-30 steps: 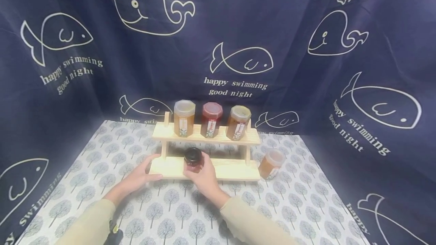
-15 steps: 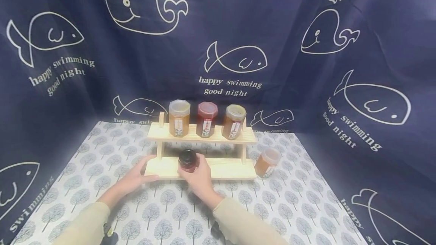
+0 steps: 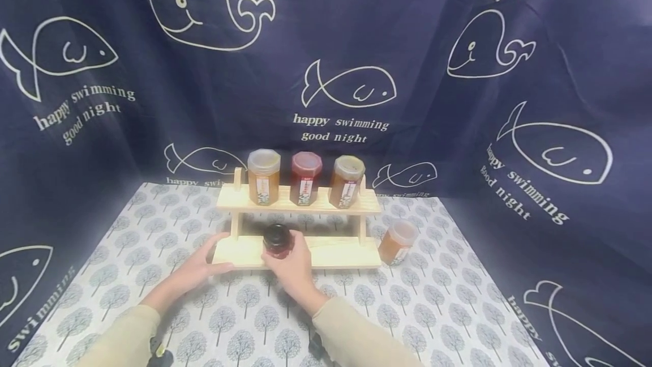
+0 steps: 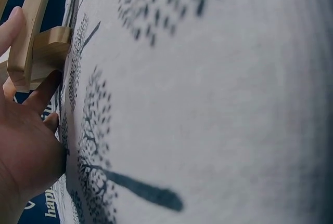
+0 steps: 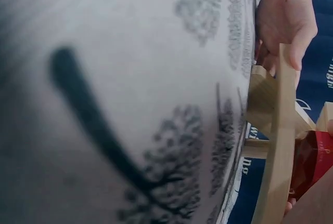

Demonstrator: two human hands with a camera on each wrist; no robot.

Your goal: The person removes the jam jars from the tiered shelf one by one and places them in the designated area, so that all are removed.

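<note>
The left hand (image 3: 196, 265), thumb over and fingers beneath, grips the left end of the wooden rack (image 3: 336, 252); a black-lidded jar (image 3: 277, 235) is at the lower shelf, the right hand (image 3: 295, 265) curled round it; three jars (image 3: 305, 183) stand above; an amber jar (image 3: 398, 242) sits rightmost on the bench (image 3: 443, 276).

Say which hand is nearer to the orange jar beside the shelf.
Right. The right hand grips the black-lidded jar, to the left of the orange jar; the left hand holds the shelf by its left end, farther left.
</note>
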